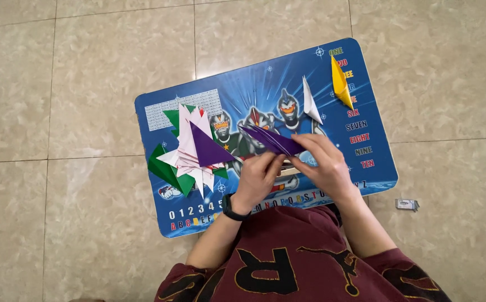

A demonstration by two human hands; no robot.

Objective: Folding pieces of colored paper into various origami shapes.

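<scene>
A folded purple paper, long and pointed, is held above the blue printed lap table. My left hand pinches its near edge from below, a black watch on that wrist. My right hand grips the paper's right end with fingers curled over it. To the left lies a loose stack of folded papers in green, white, pink and purple, all triangular.
A white folded paper shape and a yellow folded paper shape lie at the table's far right. The table stands on beige floor tiles. A small grey wrapper lies on the floor to the right.
</scene>
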